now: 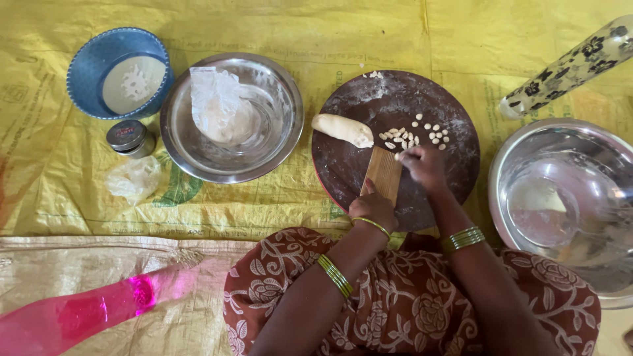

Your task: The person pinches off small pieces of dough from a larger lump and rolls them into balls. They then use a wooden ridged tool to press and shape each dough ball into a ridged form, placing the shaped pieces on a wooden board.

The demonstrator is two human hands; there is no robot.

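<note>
Lap in brown flowered cloth (409, 310) nearest the camera, both hands at a round dark board on a yellow floor sheet.

The left hand (374, 209) grips the near end of a ribbed wooden paddle (384, 174), fingers curled round it; the right hand (425, 166) pinches a small dough bit at the paddle's far corner. The board (369, 112) lies on a creased yellow plastic sheet (283, 26). On the board, a dough log (342, 129) sits at 10 o'clock and small dough pieces (415, 135) at 1 o'clock. Off the board at 9 o'clock stands a steel bowl (191, 155) with a crumpled bag, beyond it a blue bowl (82, 72) and a small tin (130, 137). At 3 o'clock is a second steel bowl (527, 142); at 2 o'clock a flowered bottle (573, 66).
</note>
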